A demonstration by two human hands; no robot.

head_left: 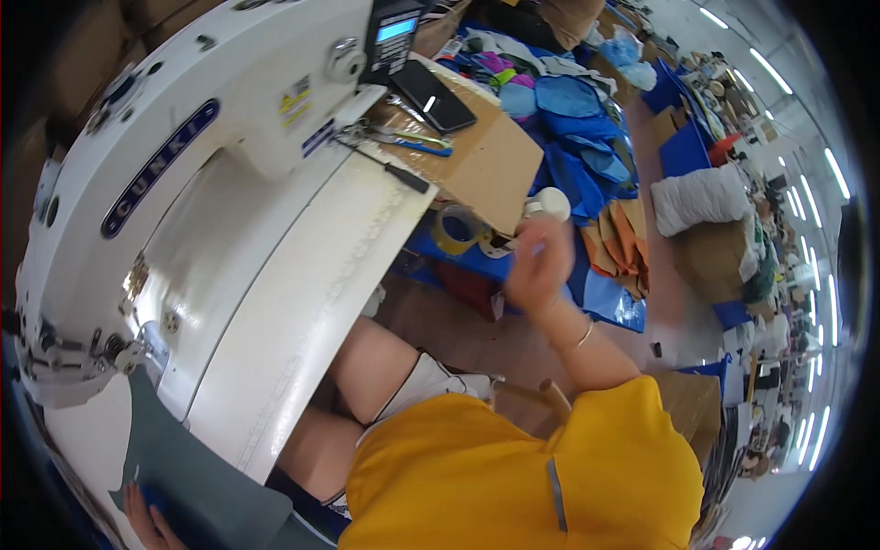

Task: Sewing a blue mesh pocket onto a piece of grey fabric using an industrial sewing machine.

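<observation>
A dark grey-green fabric piece (pixel 197 467) lies on the white sewing machine bed (pixel 302 312), one end close to the needle area (pixel 119 353). My left hand (pixel 151 522) rests on the fabric's near left part, fingers stretched out; the rest of that hand is cut off by the picture's edge. Raised off the machine to the right is my right hand (pixel 539 264), blurred by motion. Its fingers look bent, but whether they hold anything cannot be made out. Near it are a white round spool (pixel 553 203) and a roll of clear tape (pixel 456 229).
A cardboard sheet (pixel 490 156) carries a black phone (pixel 433 94) and blue-handled snips (pixel 412 142). A black-handled screwdriver (pixel 406 177) lies at the bed's end, below the control panel (pixel 396 32). Blue cloth pieces (pixel 573 110) and orange-brown pieces (pixel 619 247) are piled beyond.
</observation>
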